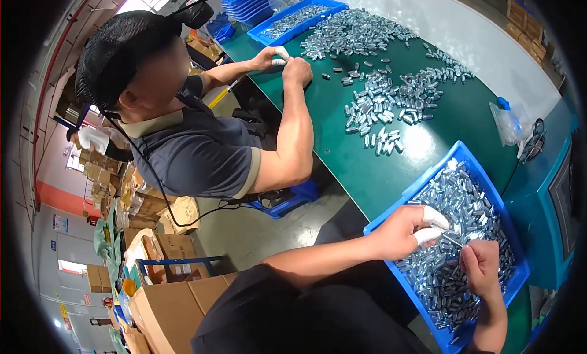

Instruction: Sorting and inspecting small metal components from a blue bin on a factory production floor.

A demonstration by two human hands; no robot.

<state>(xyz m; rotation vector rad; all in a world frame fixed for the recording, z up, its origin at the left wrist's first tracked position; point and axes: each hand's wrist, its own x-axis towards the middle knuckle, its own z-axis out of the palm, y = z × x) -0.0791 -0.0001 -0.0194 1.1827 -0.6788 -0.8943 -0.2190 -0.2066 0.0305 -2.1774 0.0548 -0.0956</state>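
Note:
My left hand [406, 233], white finger covers on its thumb and forefinger, is closed in a pinch above the blue tray [420, 183]. What lies between those fingertips is too small to make out. My right hand [482, 267] is closed on a thin metal rod [452, 239], whose far end points at the left fingertips. Under both hands, small shiny metal cylinders [437, 296] fill the tray in a loose heap.
A co-worker [195, 152] sits at the left, hands [287, 65] together over the green table [348, 164]. Loose metal cylinders [397, 100] lie there in piles. Another blue tray [339, 8] stands at the back. Scissors [535, 140] and a plastic bag [510, 125] lie right, beside a teal machine [538, 201].

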